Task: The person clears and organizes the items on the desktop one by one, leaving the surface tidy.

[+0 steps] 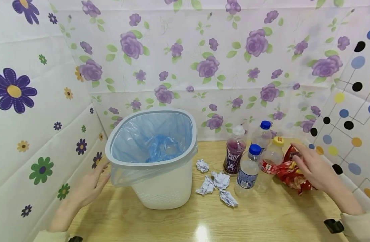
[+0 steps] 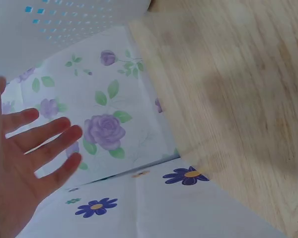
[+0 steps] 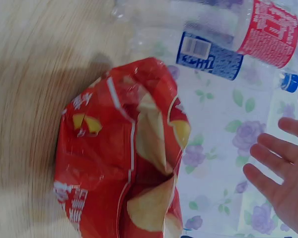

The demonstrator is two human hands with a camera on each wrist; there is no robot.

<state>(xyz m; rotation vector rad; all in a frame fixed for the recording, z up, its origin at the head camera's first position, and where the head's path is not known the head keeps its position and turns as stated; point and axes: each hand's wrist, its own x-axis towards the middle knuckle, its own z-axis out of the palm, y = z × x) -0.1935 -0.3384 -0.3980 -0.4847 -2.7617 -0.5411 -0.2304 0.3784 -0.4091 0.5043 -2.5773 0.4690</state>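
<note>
Left: passage narrowed between floral wall (image 1: 52,134) and lined wastebasket (image 1: 160,188), left hand (image 1: 88,188) held open in that gap | Centre: crumpled paper balls (image 1: 216,186) scattered before bottles (image 1: 251,158) | Right: red chip bag (image 1: 289,173) hemmed by bottles and dotted wall (image 1: 351,134), right hand (image 1: 313,166) spread above it | Front: bare wooden table (image 1: 203,218) left open.
</note>
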